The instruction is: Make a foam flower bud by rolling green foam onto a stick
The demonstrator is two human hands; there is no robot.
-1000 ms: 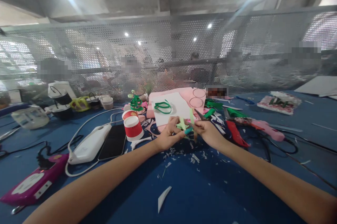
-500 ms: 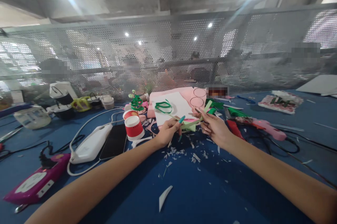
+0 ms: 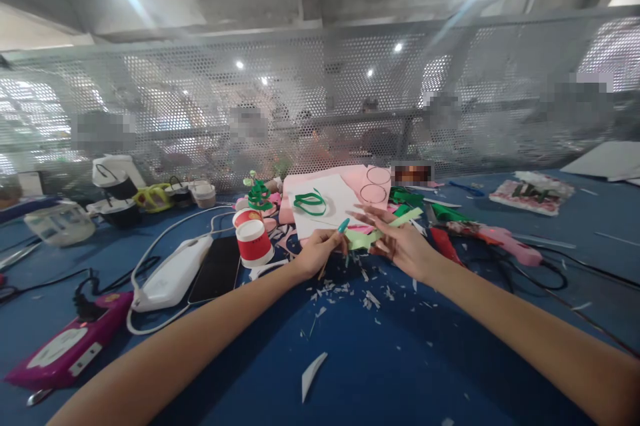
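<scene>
My left hand [image 3: 320, 249] is closed in a pinch on the near end of a light green paper strip [image 3: 380, 231] above the blue table [image 3: 380, 359]. My right hand [image 3: 400, 243] lies under the strip's other end, fingers stretched out and spread, the strip resting across them. Small white paper scraps [image 3: 350, 293] litter the cloth just below both hands. A white sheet with a dark green ribbon loop [image 3: 309, 202] lies on pink foam right behind the hands.
Stacked red paper cups [image 3: 254, 241], a black phone [image 3: 216, 269] and a white device [image 3: 171, 275] with a cable sit to the left. A magenta tool [image 3: 65, 347] lies at near left. Green and red cuttings, a pink glue gun [image 3: 505, 242] and black cords spread to the right. A perforated metal screen closes the table's far side.
The scissors that were in my right hand are no longer in it. The green strip has turned from upright to lying flat, and my right fingers have opened under it.
</scene>
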